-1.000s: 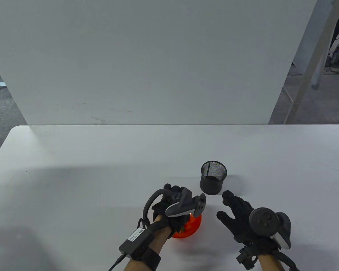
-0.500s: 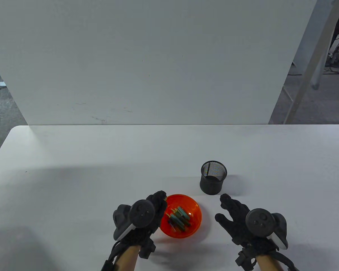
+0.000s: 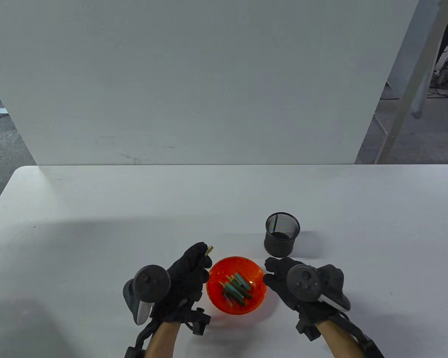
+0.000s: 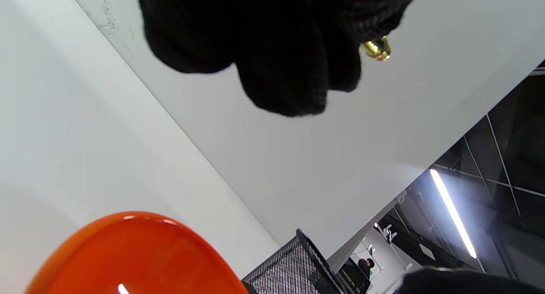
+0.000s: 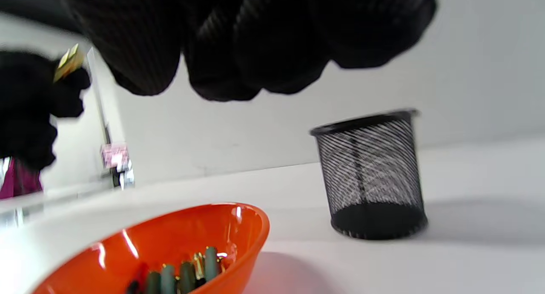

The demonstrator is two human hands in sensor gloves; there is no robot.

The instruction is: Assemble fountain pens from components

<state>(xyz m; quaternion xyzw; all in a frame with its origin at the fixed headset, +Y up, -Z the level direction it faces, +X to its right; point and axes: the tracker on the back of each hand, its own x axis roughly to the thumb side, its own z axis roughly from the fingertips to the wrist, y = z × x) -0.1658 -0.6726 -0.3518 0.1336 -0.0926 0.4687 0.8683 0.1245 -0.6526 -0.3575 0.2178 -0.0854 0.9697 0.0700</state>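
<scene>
One small gold-tipped pen part [image 3: 209,250] pinched in the curled fingers of the left hand [image 3: 188,278], only the brass end showing past the glove, at lower centre of the table view, just left of the orange bowl [image 3: 213,296]. Same gold end visible in the left wrist view [image 4: 376,49], at the top right. Right hand [image 3: 283,283] at the bowl's right rim, fingers bent downward, holding nothing visible; touching the rim or not, cannot tell. Inside the bowl, a heap of green pen pieces [image 3: 237,287] with gold ends. Just above and right of the bowl, upright black mesh cup [image 3: 282,234]. Wide bare white table [image 3: 97,209] to the left, right and upper part, far edge against a white board [image 3: 194,82].
</scene>
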